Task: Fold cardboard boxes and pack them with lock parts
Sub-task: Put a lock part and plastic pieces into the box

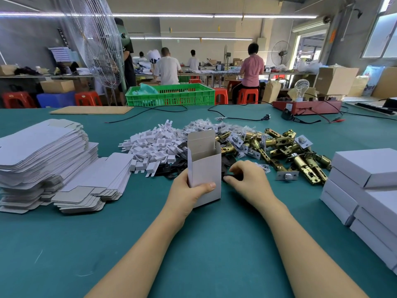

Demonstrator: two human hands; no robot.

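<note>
My left hand (189, 190) grips an upright white cardboard box (206, 168) with its top flap open, standing on the green table. Just right of it, my right hand (247, 177) pinches a small black flat part (231, 175) at the edge of a pile of black plates (171, 168). Behind lie a heap of white plastic pieces (152, 145), small bagged parts (206, 124) and a pile of brass latch bolts (285, 151).
Stacks of flat unfolded boxes (43, 160) fill the left of the table. Closed white boxes (369, 186) are stacked at the right. A red test device with a bulb (305, 105) and cables sits at the back. Beyond are a green crate (171, 95) and several people.
</note>
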